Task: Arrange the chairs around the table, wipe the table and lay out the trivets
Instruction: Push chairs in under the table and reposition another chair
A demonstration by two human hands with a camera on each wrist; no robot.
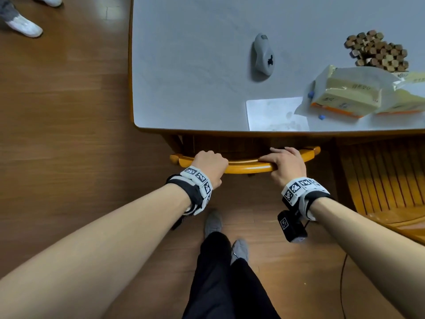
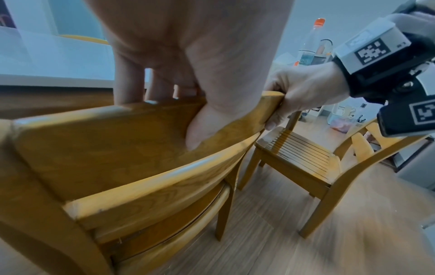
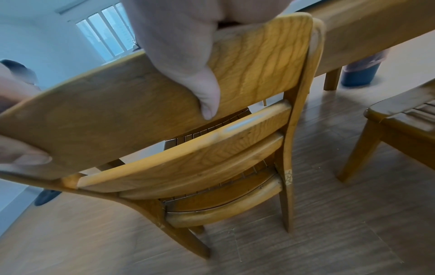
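A wooden chair stands tucked under the near edge of the grey-topped table, only its curved top rail showing from above. My left hand grips the rail's left part, fingers over the top and thumb on the back. My right hand grips the right part the same way, thumb down the backrest. A stack of wooden hexagon trivets lies at the table's far right.
A second wooden chair stands pulled out to the right, beside the first. On the table lie a grey mouse-like device, a white sheet and tissue packs. Another person's feet stand at far left. My own feet are behind the chair.
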